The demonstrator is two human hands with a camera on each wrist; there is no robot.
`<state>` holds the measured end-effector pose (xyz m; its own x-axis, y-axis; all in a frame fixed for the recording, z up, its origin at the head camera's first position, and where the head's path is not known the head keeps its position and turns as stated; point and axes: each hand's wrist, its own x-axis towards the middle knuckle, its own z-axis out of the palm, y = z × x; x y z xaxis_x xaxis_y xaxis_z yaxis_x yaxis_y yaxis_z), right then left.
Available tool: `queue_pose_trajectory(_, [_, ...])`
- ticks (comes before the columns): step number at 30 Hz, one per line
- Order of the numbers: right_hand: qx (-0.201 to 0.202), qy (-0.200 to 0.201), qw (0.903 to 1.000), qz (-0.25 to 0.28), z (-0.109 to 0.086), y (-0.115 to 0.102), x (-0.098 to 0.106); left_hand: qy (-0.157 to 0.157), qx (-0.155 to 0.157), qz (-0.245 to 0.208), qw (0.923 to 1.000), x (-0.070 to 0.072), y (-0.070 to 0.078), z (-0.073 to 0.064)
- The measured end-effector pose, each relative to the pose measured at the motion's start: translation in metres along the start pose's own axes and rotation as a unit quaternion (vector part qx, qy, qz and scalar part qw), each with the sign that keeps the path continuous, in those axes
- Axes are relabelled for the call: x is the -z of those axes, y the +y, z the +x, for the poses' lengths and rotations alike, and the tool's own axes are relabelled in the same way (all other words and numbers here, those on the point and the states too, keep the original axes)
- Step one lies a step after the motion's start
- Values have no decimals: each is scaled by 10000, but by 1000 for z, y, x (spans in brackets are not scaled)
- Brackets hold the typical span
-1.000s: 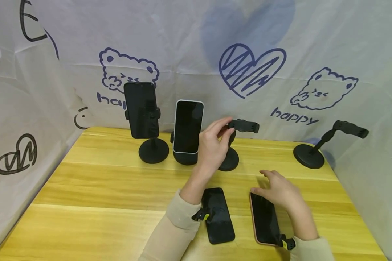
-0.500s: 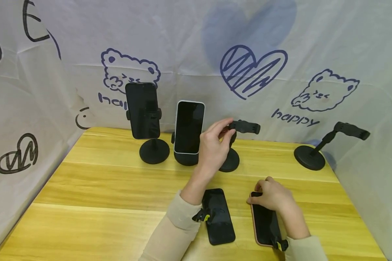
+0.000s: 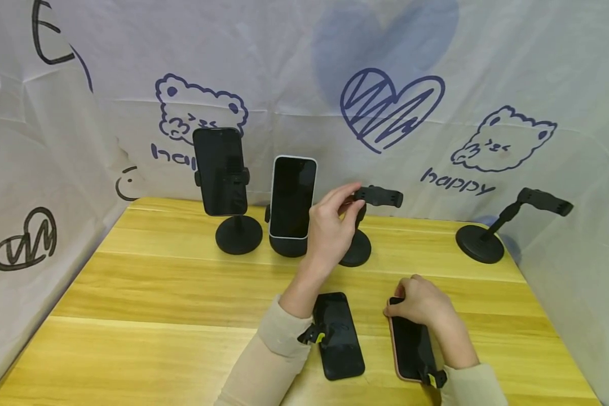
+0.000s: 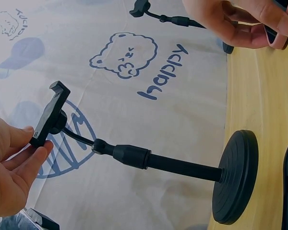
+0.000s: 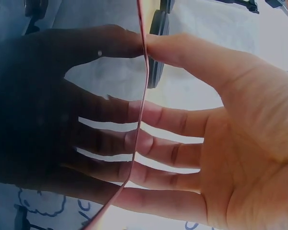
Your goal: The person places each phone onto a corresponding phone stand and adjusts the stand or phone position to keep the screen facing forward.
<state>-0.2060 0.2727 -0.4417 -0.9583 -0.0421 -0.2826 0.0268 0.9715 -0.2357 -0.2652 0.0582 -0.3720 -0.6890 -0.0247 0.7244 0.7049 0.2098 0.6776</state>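
Note:
With fingertips and thumb, my left hand (image 3: 330,228) pinches the left end of the black clamp (image 3: 380,196) on a phone stand, whose round base (image 4: 235,177) rests on the table. The clamp has no phone in it. My right hand (image 3: 428,304) grips the far end of a pink-edged phone (image 3: 411,349), thumb at its left corner and fingers over the top edge. In the right wrist view, the phone's dark glossy screen (image 5: 29,110) mirrors the hand. Left of it a black phone (image 3: 344,344) lies screen up, partly covered by the left wrist's strap.
Two stands at the back left carry upright phones, one black (image 3: 219,172) and one white-edged (image 3: 292,197). Another stand (image 3: 481,243) with a bare clamp is at the back right. A white cloth (image 3: 284,67) with drawings hangs behind the wooden table (image 3: 157,316).
My right hand has come down onto the far end of the pink-edged phone, its fingers curling over the edge. My left hand has stayed on the clamp.

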Motion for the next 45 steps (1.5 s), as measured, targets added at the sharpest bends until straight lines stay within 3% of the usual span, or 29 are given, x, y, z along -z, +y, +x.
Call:
queue_pose_trajectory(8, [145,494,9983,258,-3,-3,3,4,21,-16,10000,0,0,0])
queue_pose_trajectory(17, [333,1147,9901,731,-8,-5,12,-33,21,42,10000,1,-1,0])
queue_pose_trajectory(24, [187,1680,9775,1262,-11,-8,17,-1,-10,83,10000,2,-2,0])
queue_pose_trajectory(34, [474,2512,9564,1414,-12,-12,18,-4,-14,9,10000,2,-2,0])
queue_pose_trajectory(40, [725,3278,9294,1535,-10,-16,16,7,-8,-9,10000,1,-2,-1])
queue_pose_trajectory(45, [1040,4111,8897,1691,-8,-23,22,20,-9,-61,10000,0,0,0])
